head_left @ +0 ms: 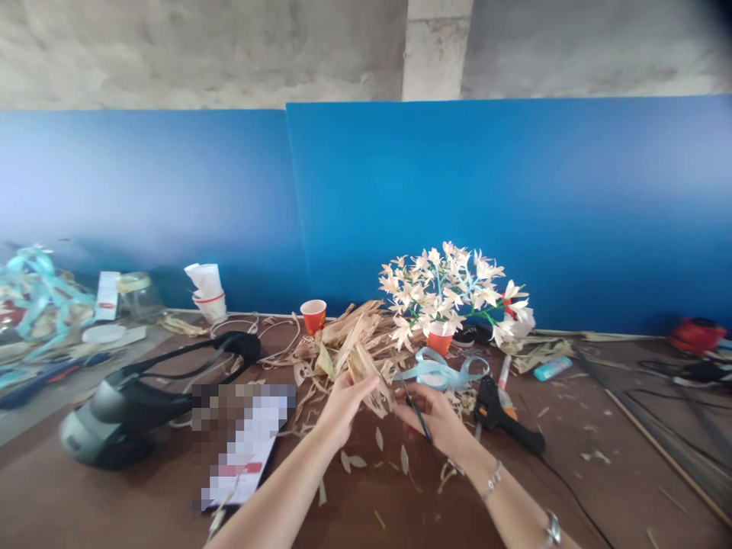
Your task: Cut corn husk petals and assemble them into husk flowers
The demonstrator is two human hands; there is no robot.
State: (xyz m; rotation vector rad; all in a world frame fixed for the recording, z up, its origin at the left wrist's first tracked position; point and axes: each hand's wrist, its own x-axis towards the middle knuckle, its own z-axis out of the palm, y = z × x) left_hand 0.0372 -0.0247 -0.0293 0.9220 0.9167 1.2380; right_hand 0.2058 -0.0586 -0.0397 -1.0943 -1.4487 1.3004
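Observation:
My left hand [345, 409] is closed on a dried corn husk [369, 375], which fans out above and to the right of the fingers. My right hand [431, 418] grips a slim dark tool [419, 415], its exact kind unclear. Its fingertips are close to the husk's lower right edge. Behind both hands spreads a pile of dried husks [348, 328]. Small petal-shaped husk pieces [379, 438] lie on the brown table [366, 503] below. A bunch of cream husk flowers [443, 293] stands in a red paper cup [439, 339] just beyond my right hand.
A black glue gun [503, 415] and pale blue ribbon [440, 371] lie to the right. On the left are a phone [248, 450], a black-and-grey headset [123, 415] and white cups [210, 305]. Another red cup [314, 316] stands behind. A blue panel [486, 175] closes off the back.

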